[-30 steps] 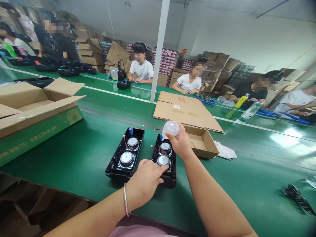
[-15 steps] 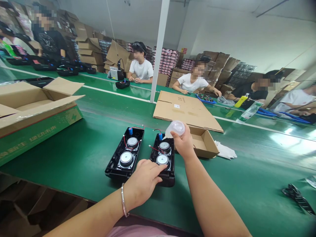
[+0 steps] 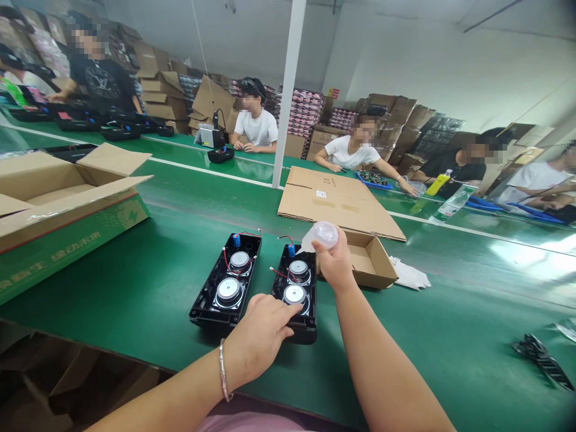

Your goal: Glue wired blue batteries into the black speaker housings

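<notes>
Two open black speaker housings lie side by side on the green table (image 3: 135,282), each with two round silver drivers and red wires. My left hand (image 3: 261,336) rests its fingertips on the near end of the right housing (image 3: 294,291). My right hand (image 3: 335,264) holds a small translucent squeeze bottle (image 3: 320,235) tilted, its nozzle pointing down-left at the far end of that housing, by a blue part. The left housing (image 3: 228,282) is untouched.
A small open cardboard box (image 3: 371,261) sits right of my right hand, with white cloth (image 3: 409,275) beside it. Flat cardboard (image 3: 337,201) lies behind. A large open carton (image 3: 63,204) stands at left. Several seated people work across the far table. Black straps (image 3: 542,360) lie at right.
The bottle has come down a little and tilted, nozzle toward the far end of the right housing. My left hand stays on its near end. The view shifted slightly.
</notes>
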Demonstrator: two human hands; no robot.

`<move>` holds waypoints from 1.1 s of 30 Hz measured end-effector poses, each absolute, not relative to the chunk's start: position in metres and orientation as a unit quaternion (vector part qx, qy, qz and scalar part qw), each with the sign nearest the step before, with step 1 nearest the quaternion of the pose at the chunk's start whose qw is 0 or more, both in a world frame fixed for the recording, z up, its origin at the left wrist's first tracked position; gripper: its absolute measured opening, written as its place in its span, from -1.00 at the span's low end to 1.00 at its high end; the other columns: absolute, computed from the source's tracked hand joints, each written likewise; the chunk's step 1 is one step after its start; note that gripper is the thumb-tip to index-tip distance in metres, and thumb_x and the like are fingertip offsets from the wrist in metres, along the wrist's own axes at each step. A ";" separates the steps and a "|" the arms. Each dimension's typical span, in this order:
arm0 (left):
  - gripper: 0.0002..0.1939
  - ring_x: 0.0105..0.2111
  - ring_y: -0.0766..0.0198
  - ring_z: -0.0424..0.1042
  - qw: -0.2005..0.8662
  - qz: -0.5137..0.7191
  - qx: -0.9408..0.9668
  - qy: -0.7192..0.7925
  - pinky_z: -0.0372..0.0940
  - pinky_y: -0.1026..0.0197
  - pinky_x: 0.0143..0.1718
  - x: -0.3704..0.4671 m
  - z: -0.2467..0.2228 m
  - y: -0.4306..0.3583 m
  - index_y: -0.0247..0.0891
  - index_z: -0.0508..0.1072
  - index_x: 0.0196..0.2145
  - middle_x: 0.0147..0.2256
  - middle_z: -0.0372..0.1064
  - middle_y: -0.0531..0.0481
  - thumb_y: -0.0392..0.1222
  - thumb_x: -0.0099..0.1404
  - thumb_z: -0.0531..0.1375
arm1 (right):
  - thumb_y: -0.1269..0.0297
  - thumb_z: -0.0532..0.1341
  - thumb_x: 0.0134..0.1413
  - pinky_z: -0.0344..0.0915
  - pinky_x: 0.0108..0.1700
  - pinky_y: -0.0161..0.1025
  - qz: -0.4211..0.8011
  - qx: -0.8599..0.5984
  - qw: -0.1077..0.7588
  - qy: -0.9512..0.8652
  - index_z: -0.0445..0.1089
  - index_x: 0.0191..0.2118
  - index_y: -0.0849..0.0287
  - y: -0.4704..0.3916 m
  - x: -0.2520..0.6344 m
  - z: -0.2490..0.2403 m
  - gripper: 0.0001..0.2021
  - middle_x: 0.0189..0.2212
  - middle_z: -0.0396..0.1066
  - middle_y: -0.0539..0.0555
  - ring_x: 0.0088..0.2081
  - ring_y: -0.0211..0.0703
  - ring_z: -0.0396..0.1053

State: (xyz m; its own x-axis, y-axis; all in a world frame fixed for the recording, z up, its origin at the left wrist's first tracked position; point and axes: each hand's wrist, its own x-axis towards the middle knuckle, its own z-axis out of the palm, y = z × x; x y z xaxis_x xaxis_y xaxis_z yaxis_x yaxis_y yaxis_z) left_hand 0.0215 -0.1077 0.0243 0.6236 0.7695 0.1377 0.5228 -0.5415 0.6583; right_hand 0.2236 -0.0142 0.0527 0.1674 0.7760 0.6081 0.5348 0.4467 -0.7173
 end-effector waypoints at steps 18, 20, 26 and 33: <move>-0.71 -0.17 0.33 0.27 0.138 0.199 0.886 0.395 -0.10 -0.15 0.20 0.038 -0.012 -0.108 -0.04 0.31 -0.09 -0.26 0.34 0.11 -0.31 0.30 -0.04 | 0.54 0.04 0.01 0.15 -0.11 -0.03 -0.149 -0.750 -0.274 -0.583 0.48 -0.33 0.38 -0.096 0.391 0.059 -0.75 -0.27 0.39 0.36 -0.13 0.15 0.32; -0.67 -0.17 0.33 0.27 0.127 0.194 0.891 0.391 -0.11 -0.17 0.21 0.038 -0.013 -0.107 -0.04 0.29 -0.06 -0.25 0.34 0.11 -0.35 0.29 -0.06 | 0.56 0.03 -0.01 0.12 -0.07 0.00 -0.144 -0.739 -0.259 -0.605 0.48 -0.32 0.37 -0.096 0.389 0.043 -0.74 -0.25 0.39 0.39 -0.11 0.14 0.31; -0.53 -0.15 0.32 0.27 0.127 0.181 0.901 0.373 -0.06 -0.20 0.21 0.038 -0.019 -0.107 -0.02 0.21 0.04 -0.19 0.32 0.08 -0.43 0.25 -0.10 | 0.54 0.11 -0.09 0.07 0.03 0.07 -0.138 -0.731 -0.195 -0.640 0.47 -0.37 0.28 -0.097 0.368 0.062 -0.80 -0.30 0.41 0.35 -0.14 0.15 0.33; -0.53 -0.14 0.31 0.28 0.109 0.188 0.901 0.376 0.03 -0.19 0.19 0.041 -0.020 -0.107 -0.01 0.23 0.04 -0.19 0.32 0.04 -0.42 0.26 -0.09 | 0.33 -0.05 0.21 0.13 0.06 -0.14 -0.139 -0.578 0.037 -0.803 0.34 0.00 0.18 -0.053 0.260 0.077 -0.66 -0.03 0.31 0.12 -0.03 -0.09 0.22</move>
State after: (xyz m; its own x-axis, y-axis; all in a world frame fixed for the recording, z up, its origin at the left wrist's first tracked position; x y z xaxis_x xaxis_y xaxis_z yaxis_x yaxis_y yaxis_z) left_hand 0.0406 -0.1072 -0.0196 0.6462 0.7188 0.2565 0.6369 -0.6930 0.3378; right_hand 0.2599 -0.0525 0.0769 -0.3290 0.9184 0.2197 0.9388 0.2930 0.1810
